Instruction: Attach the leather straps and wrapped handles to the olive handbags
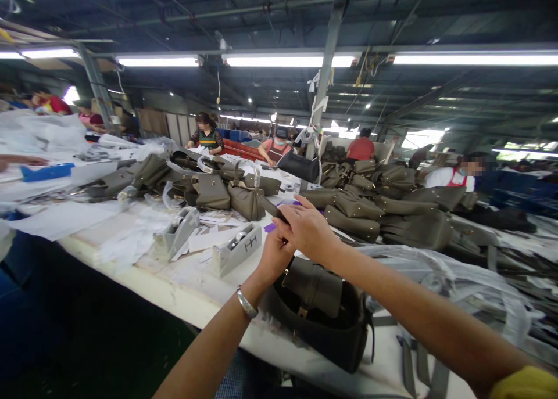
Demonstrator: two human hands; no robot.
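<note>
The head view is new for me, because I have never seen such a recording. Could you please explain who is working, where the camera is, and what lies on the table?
There is no machine: these are a person's two bare hands. The only picture comes from a camera worn on that person's head, looking forward and down.

The left hand, with a bracelet on its wrist, and the right hand together hold a dark strip, perhaps a strap. Just below them, a dark bag with its opening showing sits at the near edge of the white table. Around it are more olive bags, loose paper and two grey dispensers, apparently for tape. Other people are beyond.
</note>
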